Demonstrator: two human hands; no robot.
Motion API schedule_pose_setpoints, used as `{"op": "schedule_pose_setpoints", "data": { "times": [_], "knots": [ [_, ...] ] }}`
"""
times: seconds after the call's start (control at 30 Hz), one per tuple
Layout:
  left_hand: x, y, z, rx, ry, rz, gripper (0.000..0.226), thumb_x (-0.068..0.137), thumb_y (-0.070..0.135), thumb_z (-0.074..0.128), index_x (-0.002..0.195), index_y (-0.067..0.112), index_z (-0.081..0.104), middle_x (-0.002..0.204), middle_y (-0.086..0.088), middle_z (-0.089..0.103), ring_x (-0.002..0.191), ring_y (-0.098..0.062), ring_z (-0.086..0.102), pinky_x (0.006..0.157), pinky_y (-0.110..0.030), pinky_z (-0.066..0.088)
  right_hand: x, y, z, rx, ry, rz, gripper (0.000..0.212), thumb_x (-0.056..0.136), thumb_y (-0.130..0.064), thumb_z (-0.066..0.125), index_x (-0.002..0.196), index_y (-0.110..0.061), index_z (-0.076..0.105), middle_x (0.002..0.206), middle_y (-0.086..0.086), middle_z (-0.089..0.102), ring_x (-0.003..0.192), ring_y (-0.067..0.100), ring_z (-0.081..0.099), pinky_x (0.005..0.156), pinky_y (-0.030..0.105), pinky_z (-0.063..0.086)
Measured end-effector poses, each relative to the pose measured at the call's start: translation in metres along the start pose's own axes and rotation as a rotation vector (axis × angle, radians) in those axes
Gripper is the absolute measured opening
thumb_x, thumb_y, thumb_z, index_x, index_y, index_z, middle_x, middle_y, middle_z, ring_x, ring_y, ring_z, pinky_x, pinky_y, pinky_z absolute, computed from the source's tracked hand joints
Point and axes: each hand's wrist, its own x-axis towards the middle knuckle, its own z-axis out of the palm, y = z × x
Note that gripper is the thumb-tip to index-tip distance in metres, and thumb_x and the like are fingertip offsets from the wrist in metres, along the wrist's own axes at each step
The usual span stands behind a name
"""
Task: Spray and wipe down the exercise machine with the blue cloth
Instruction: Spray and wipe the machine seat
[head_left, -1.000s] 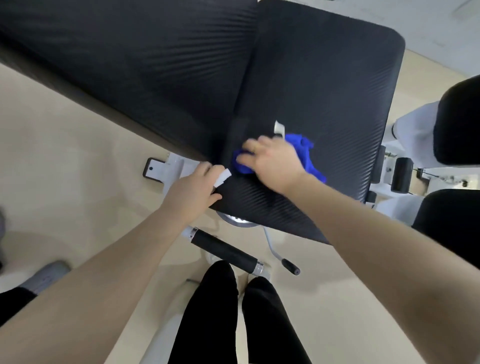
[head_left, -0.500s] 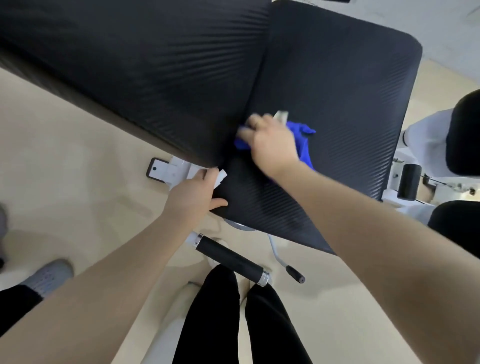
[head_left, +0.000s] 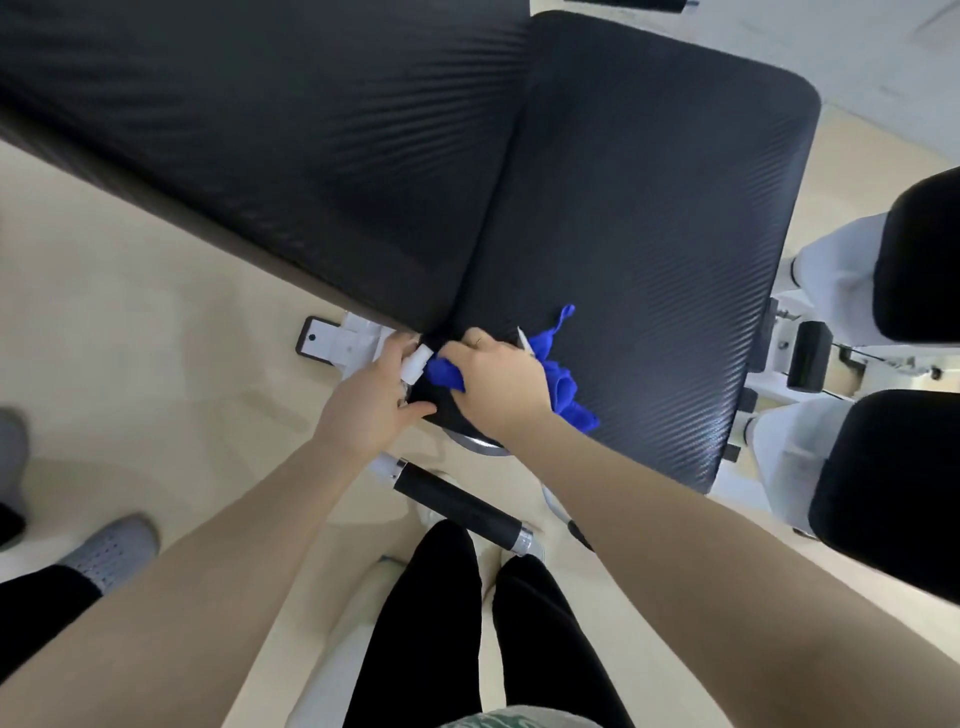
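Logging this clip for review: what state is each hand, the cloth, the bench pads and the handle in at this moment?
Right hand: pressing the blue cloth onto the seat pad.
Blue cloth: bunched, on the seat pad's near corner.
Left hand: holds a small white object, beside the pad's edge.
Back pad: bare.
Black-grip handle: untouched, below the pad.

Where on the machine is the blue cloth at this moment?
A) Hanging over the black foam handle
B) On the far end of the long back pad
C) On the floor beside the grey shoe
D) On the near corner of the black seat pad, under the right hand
D: the blue cloth lies on the black seat pad at its near corner, pressed under the right hand.
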Motion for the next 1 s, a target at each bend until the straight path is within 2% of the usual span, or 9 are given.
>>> {"op": "schedule_pose_setpoints", "data": {
  "times": [0.1, 0.2, 0.23, 0.3, 0.4, 0.5, 0.67, 0.83, 1.0],
  "knots": [
    [-0.008, 0.002, -0.007, 0.053, -0.043, 0.020, 0.072, 0.084, 0.017, 0.066, 0.143, 0.020, 0.024, 0.138, 0.007, 0.048, 0.068, -0.016, 0.051, 0.074, -0.034, 0.047, -0.011, 0.005, -0.005, -0.099, -0.056, -0.059, 0.030, 0.090, -0.016, 0.046, 0.119, -0.022, 0.053, 0.117, 0.003, 0.047, 0.096, 0.031, 0.054, 0.070, 0.035, 0.039],
    [-0.011, 0.004, -0.009, 0.072, -0.026, 0.064, 0.069, 0.087, 0.012, 0.060, 0.144, 0.022, 0.022, 0.142, 0.010, 0.043, 0.057, -0.006, 0.049, 0.068, -0.029, 0.044, 0.022, 0.035, -0.034, -0.107, 0.141, 0.161, 0.032, 0.089, -0.015, 0.047, 0.120, -0.021, 0.050, 0.118, 0.007, 0.048, 0.097, 0.035, 0.055, 0.083, 0.041, 0.040],
    [-0.012, 0.004, -0.010, 0.055, -0.012, 0.078, 0.069, 0.087, 0.011, 0.058, 0.144, 0.023, 0.021, 0.141, 0.010, 0.043, 0.056, -0.003, 0.048, 0.066, -0.027, 0.042, 0.032, 0.044, -0.043, -0.077, 0.213, 0.254, 0.033, 0.088, -0.014, 0.048, 0.121, -0.020, 0.048, 0.116, 0.008, 0.049, 0.094, 0.036, 0.057, 0.083, 0.042, 0.040],
    [-0.015, 0.000, -0.007, 0.028, 0.011, 0.094, 0.067, 0.088, 0.011, 0.057, 0.144, 0.024, 0.022, 0.137, 0.009, 0.045, 0.057, -0.008, 0.052, 0.064, -0.028, 0.043, 0.038, 0.047, -0.045, -0.011, 0.265, 0.355, 0.033, 0.089, -0.013, 0.047, 0.121, -0.021, 0.045, 0.113, 0.008, 0.049, 0.086, 0.036, 0.057, 0.065, 0.038, 0.038],
    [-0.023, -0.007, -0.002, 0.026, 0.024, 0.087, 0.063, 0.088, 0.011, 0.054, 0.142, 0.025, 0.026, 0.128, 0.005, 0.050, 0.062, -0.020, 0.057, 0.066, -0.034, 0.048, 0.014, 0.019, -0.013, -0.039, 0.190, 0.255, 0.033, 0.089, -0.012, 0.046, 0.120, -0.023, 0.047, 0.111, 0.007, 0.047, 0.079, 0.031, 0.054, 0.065, 0.038, 0.037],
    [-0.029, -0.007, 0.001, 0.107, -0.028, 0.091, 0.065, 0.086, 0.011, 0.053, 0.143, 0.026, 0.026, 0.132, 0.003, 0.050, 0.063, -0.017, 0.054, 0.067, -0.034, 0.048, -0.022, 0.002, 0.015, -0.073, 0.075, 0.086, 0.036, 0.087, -0.011, 0.048, 0.122, -0.023, 0.049, 0.112, 0.007, 0.047, 0.076, 0.026, 0.048, 0.058, 0.034, 0.031],
    [-0.031, 0.013, 0.006, 0.172, -0.072, 0.133, 0.057, 0.088, 0.013, 0.050, 0.140, 0.025, 0.031, 0.125, 0.001, 0.052, 0.073, -0.014, 0.052, 0.065, -0.029, 0.043, -0.072, 0.027, 0.016, -0.284, -0.060, -0.199, 0.040, 0.086, -0.010, 0.052, 0.123, -0.025, 0.048, 0.117, 0.006, 0.048, 0.084, 0.026, 0.053, 0.061, 0.034, 0.031],
    [-0.025, 0.038, 0.024, 0.210, -0.044, 0.195, 0.054, 0.090, 0.017, 0.051, 0.139, 0.024, 0.031, 0.129, -0.002, 0.051, 0.082, -0.017, 0.057, 0.061, -0.025, 0.041, -0.117, 0.089, -0.004, -0.402, 0.099, -0.095, 0.046, 0.050, -0.009, 0.078, 0.090, -0.027, 0.066, 0.078, 0.004, 0.057, 0.050, 0.020, 0.049, 0.047, 0.025, 0.030],
    [-0.026, 0.047, 0.037, 0.144, -0.029, 0.168, 0.064, 0.088, 0.014, 0.053, 0.142, 0.029, 0.023, 0.099, 0.000, 0.055, 0.070, -0.016, 0.050, 0.058, -0.028, 0.038, -0.083, 0.064, 0.005, -0.350, 0.192, -0.143, 0.038, 0.048, -0.012, 0.079, 0.082, -0.022, 0.067, 0.074, 0.006, 0.058, 0.046, 0.023, 0.049, 0.049, 0.025, 0.032]
  ]
}}
